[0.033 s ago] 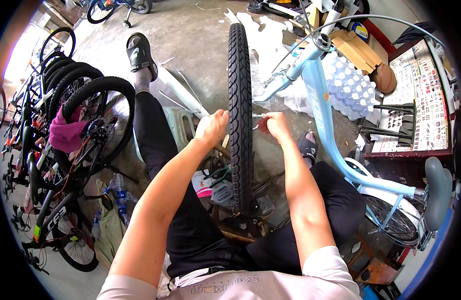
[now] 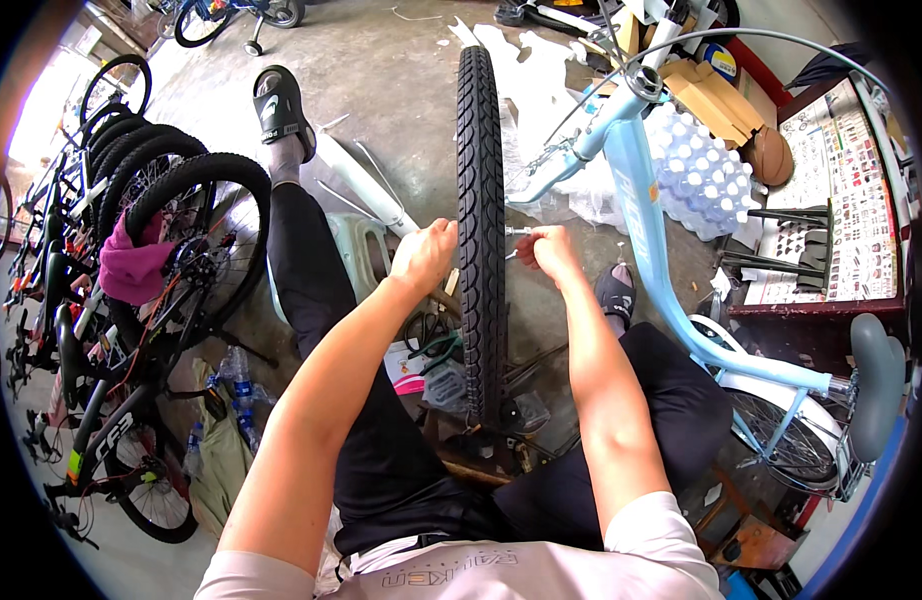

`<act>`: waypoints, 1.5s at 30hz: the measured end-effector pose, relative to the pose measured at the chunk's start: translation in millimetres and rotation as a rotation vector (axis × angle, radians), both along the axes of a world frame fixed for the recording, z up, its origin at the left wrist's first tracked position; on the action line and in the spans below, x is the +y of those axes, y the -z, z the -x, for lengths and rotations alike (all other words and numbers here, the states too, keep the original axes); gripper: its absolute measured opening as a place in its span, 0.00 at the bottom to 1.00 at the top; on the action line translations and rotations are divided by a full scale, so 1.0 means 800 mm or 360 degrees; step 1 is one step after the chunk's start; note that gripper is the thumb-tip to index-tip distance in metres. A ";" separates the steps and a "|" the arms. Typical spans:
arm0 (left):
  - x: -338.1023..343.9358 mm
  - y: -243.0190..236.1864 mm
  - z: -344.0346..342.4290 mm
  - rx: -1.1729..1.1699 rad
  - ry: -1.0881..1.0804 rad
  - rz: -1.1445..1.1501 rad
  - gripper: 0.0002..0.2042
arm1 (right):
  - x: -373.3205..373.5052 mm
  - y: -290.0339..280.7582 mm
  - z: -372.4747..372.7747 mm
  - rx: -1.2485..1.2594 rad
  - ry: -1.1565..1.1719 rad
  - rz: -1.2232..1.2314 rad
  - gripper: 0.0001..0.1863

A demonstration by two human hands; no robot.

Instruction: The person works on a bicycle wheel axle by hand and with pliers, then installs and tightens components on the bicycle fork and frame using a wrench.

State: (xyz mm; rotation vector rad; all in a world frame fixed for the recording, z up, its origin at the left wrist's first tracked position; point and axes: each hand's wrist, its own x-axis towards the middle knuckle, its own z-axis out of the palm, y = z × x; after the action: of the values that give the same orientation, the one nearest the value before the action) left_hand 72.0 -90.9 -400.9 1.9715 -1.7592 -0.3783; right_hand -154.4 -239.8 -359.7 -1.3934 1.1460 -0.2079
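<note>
A bicycle wheel with a black knobbly tyre (image 2: 481, 190) stands upright between my legs, seen edge-on. My left hand (image 2: 426, 255) is closed against the wheel's left side, near its middle; whatever its fingers grip is hidden. On the other side, a thin metal axle end (image 2: 518, 231) sticks out toward my right hand (image 2: 553, 252). The thumb and forefinger of that hand pinch at its tip, while the other fingers curl loosely below. The hub itself is hidden behind the tyre.
A light-blue bicycle frame (image 2: 636, 190) stands at the right, with its grey saddle (image 2: 874, 388) nearer me. Several bicycles with black tyres (image 2: 246, 200) line the left, one draped with a pink cloth (image 2: 136, 265). Wrapped bottles (image 2: 696, 170) and a basketball (image 2: 771, 155) lie beyond the frame.
The lower fingers of my right hand have shifted slightly beside the axle end. My left hand and the wheel look unchanged.
</note>
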 end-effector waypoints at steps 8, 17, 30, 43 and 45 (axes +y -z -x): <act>-0.001 -0.013 0.006 -0.0002 -0.0078 0.0009 0.06 | -0.001 -0.004 0.011 -0.0916 0.0433 0.0081 0.20; -0.004 0.014 0.000 0.0247 -0.0099 0.0102 0.06 | 0.002 -0.001 0.017 -0.0652 0.0484 -0.0004 0.22; 0.014 -0.025 -0.006 -0.0054 -0.0265 -0.0252 0.13 | 0.004 -0.015 0.007 -0.0850 0.0390 0.0024 0.20; 0.010 -0.048 0.006 -0.0070 0.0041 0.0110 0.13 | -0.002 -0.007 0.008 -0.0290 0.0217 -0.0013 0.19; 0.008 -0.061 0.008 -0.0034 0.0044 -0.0003 0.12 | -0.006 -0.006 0.015 -0.0554 0.0207 -0.0005 0.15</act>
State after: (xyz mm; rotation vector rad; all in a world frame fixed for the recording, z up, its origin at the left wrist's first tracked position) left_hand 65.5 -84.7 -352.0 1.9614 -1.8012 -0.3696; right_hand -166.2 -244.5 -354.9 -1.2224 0.9445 -0.5207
